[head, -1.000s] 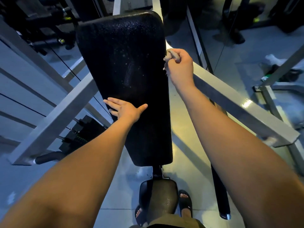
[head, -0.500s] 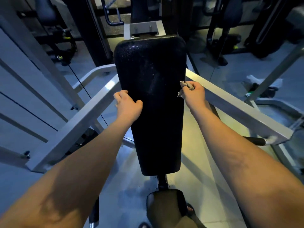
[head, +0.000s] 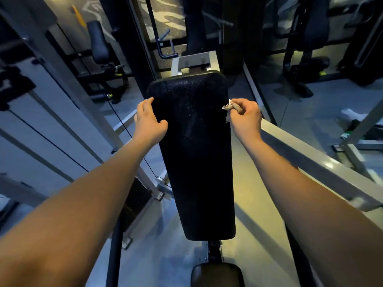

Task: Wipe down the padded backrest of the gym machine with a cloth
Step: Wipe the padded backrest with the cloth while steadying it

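The black padded backrest [head: 194, 154] runs down the middle of the view, its textured surface speckled with light spots. My left hand [head: 148, 121] grips its upper left edge, thumb on the pad's face and fingers curled round the side. My right hand [head: 245, 119] holds a small crumpled grey cloth [head: 231, 108] in a fist against the upper right edge of the pad. Most of the cloth is hidden inside the fist.
Grey frame beams [head: 319, 162] flank the pad, one to the right and another to the left [head: 132, 119]. A black seat pad [head: 217, 275] sits below the backrest. Cables and a weight stack [head: 136, 200] lie to the left. Other dark gym machines stand behind.
My left hand went from lying flat on the pad's lower face to gripping its upper left edge. My right hand stayed at the right edge with the cloth. The view tilted up.
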`<state>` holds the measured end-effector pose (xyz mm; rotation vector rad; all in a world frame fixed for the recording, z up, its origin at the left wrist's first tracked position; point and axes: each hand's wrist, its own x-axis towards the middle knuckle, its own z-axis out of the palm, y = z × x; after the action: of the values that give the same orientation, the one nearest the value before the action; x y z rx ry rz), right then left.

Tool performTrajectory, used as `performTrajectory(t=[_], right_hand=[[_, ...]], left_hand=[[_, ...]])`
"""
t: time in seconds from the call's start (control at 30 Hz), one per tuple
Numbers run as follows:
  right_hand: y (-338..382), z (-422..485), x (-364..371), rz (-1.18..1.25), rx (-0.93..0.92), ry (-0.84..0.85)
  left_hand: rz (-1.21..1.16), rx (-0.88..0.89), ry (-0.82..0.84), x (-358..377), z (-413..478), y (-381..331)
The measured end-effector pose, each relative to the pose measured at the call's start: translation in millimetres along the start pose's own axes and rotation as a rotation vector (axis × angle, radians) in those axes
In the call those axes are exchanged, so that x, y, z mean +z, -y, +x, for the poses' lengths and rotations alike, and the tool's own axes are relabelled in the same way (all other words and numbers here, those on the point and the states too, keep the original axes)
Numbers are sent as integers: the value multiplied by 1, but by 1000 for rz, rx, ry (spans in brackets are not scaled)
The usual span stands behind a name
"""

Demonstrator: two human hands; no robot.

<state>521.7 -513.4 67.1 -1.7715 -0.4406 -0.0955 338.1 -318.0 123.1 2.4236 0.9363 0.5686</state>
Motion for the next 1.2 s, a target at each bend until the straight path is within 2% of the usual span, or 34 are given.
performTrajectory(t=[0.17, 0.4, 0.5, 0.63, 0.7, 0.8, 0.87, 0.93, 1.07, 1.13, 1.2], right_hand=[[-2, 18, -15, 31, -66, 33], [29, 56, -10, -85, -494, 92], [35, 70, 5, -242, -603, 133], [21, 59, 22, -329, -709, 73], [-9, 37, 29, -364, -795, 132], [-65, -10, 33, -492, -871, 345], [-72, -15, 30, -545, -919, 437], [-48, 5, 26, -529, -956, 399], [16, 61, 17, -456, -868, 59], [17, 62, 20, -454, -832, 24], [-6, 38, 23, -445, -863, 74]], left_hand=[[75, -12, -12, 1, 19, -26], [283, -53, 67, 3, 54, -36], [341, -38, 34, 7, 54, -34], [370, -32, -16, 19, 56, -28], [375, -26, -37, 22, 57, -25], [356, -7, -46, 23, 59, -22], [346, -7, -69, 24, 58, -21], [331, -12, -82, 28, 57, -23], [332, -7, -106, 28, 56, -24], [336, -9, -106, 28, 56, -24], [334, -10, -110, 29, 56, -25]])
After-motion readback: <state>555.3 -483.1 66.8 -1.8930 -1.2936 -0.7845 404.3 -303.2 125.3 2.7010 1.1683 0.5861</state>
